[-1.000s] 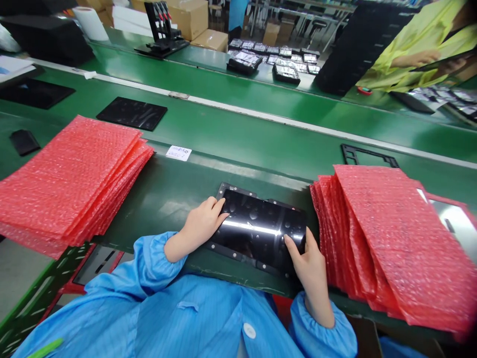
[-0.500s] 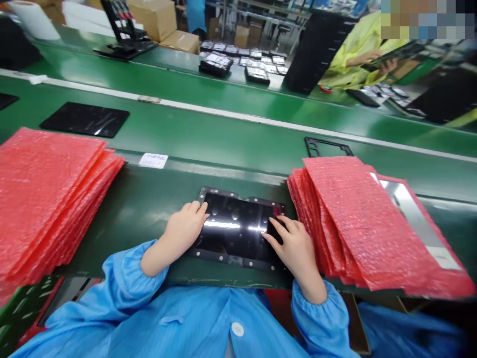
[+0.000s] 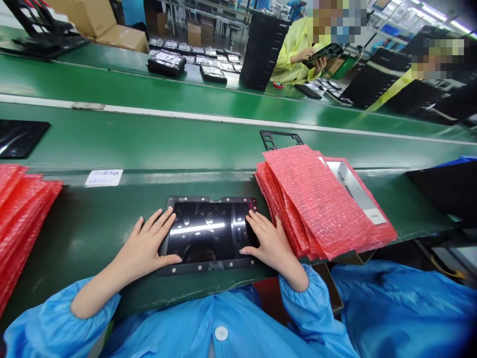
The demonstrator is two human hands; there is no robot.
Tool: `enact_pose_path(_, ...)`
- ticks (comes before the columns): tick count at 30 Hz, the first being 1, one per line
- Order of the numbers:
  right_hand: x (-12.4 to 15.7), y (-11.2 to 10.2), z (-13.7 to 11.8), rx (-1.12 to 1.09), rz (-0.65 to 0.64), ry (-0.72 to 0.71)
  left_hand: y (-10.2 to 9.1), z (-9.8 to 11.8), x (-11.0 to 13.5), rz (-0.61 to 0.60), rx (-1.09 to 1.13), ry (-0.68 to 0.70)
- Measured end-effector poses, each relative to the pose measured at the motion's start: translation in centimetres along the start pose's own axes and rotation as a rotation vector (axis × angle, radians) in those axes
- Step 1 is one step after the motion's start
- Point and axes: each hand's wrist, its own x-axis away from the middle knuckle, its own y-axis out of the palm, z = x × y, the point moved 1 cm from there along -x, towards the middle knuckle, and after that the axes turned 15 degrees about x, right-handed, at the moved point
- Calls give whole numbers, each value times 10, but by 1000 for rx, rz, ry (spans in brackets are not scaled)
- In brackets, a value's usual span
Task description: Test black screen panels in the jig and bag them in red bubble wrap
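Left grip (image 3: pixel 148 244), right grip (image 3: pixel 269 240) on panel (image 3: pixel 208 241)

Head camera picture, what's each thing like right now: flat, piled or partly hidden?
Dark screen: flat, shiny
Left hand: open, touching the screen
Right hand: open, touching the screen
Right red bags: piled, uneven
Left red bags: piled, partly out of view
White label: flat, written on
Black frame: flat, partly hidden

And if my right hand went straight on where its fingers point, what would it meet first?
Most likely the black screen panel: the right hand's fingertips lie over its right side, pointing across toward its far edge. How firmly they touch is hard to tell.
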Motion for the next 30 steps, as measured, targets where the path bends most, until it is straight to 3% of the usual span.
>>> enact_pose_path(7,-3,-6,-3,46,19,26,1,7,4,-9,-8,-61)
enact_pose_path(11,-19,-18,-15,87,58,56,5,19,1,25,-19,-125)
enact_pose_path(18,-74,-15,-72,-6,432,-170,17,36,-1,142,22,-236)
enact_pose_path(24,-88,-11,-77,-50,551,-78,18,31,-3,228,468,-345)
enact_pose_path(30,-78,-21,-65,-113,736,-9,-2,61,-13,515,1179,-449)
